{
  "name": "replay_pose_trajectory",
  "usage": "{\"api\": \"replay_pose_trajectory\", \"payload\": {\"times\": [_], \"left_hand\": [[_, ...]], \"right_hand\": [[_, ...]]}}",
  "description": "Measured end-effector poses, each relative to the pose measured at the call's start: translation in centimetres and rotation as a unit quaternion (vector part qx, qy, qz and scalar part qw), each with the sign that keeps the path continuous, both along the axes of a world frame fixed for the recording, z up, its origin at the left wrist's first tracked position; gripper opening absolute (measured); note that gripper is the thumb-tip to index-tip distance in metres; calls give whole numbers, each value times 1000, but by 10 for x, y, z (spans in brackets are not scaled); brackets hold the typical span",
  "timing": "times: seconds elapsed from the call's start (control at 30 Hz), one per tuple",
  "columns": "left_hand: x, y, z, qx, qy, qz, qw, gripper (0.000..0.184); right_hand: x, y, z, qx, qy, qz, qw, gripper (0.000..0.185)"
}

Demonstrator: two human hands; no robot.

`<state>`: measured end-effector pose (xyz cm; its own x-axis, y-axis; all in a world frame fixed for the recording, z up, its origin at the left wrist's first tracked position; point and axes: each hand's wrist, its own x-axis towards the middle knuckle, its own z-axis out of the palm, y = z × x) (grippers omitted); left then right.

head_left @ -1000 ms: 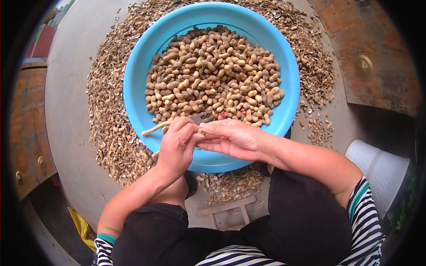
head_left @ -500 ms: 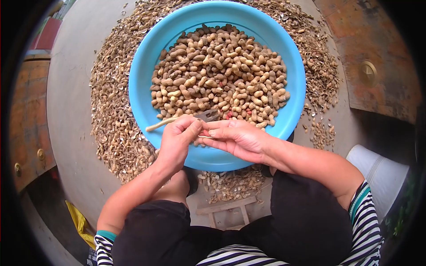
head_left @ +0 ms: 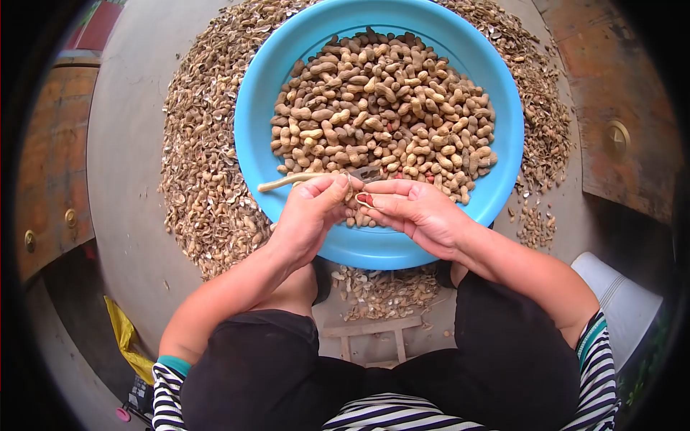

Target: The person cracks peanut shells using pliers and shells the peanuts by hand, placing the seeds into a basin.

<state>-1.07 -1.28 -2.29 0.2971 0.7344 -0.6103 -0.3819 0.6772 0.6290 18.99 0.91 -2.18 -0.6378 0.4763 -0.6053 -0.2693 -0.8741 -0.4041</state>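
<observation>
Over the near side of a blue tub (head_left: 249, 136), my two hands meet at the fingertips. My left hand (head_left: 313, 213) is closed around pliers with a cream handle (head_left: 291, 181); their dark metal head (head_left: 368, 173) sticks out past the fingers. A bit of pale shell (head_left: 348, 188) shows at its thumb and fingertips. Between thumb and fingers, my right hand (head_left: 420, 215) pinches a split peanut (head_left: 366, 199) with red kernel showing in the half shell. Unshelled peanuts (head_left: 388, 93) fill the tub, with a few red kernels (head_left: 429, 177) among them.
Broken shells (head_left: 205, 144) lie in a wide heap around the tub, with more shells (head_left: 388, 293) between my feet. Wooden panels (head_left: 54, 158) stand at left and right. A whitish bucket (head_left: 618, 302) is at the right, a yellow bag (head_left: 128, 337) at lower left.
My fingertips have drawn slightly apart, and the peanut now shows split open with red kernel visible. The pliers remain in my left hand. The whole view has shifted, placing the tub farther right.
</observation>
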Motion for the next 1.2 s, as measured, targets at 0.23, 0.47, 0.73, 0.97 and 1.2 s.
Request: {"api": "replay_pose_trajectory", "payload": {"times": [0.23, 0.47, 0.73, 0.97, 1.2], "left_hand": [[7, -3, 2, 136, 138, -62, 979, 13], [12, 10, 24, 609, 423, -213, 636, 28], [14, 2, 24, 485, 396, -138, 768, 31], [7, -5, 18, 369, 368, -83, 849, 15], [-4, -14, 13, 217, 220, -297, 903, 12]], "right_hand": [[2, -5, -11, -18, 7, -11, 1000, 32], [-1, 0, -8, -24, 124, -60, 990, 28], [2, 0, -4, -84, 150, -90, 981, 31], [8, 1, -16, -120, 100, -116, 981, 35], [19, 3, -30, -127, 25, -194, 972, 33]]}}
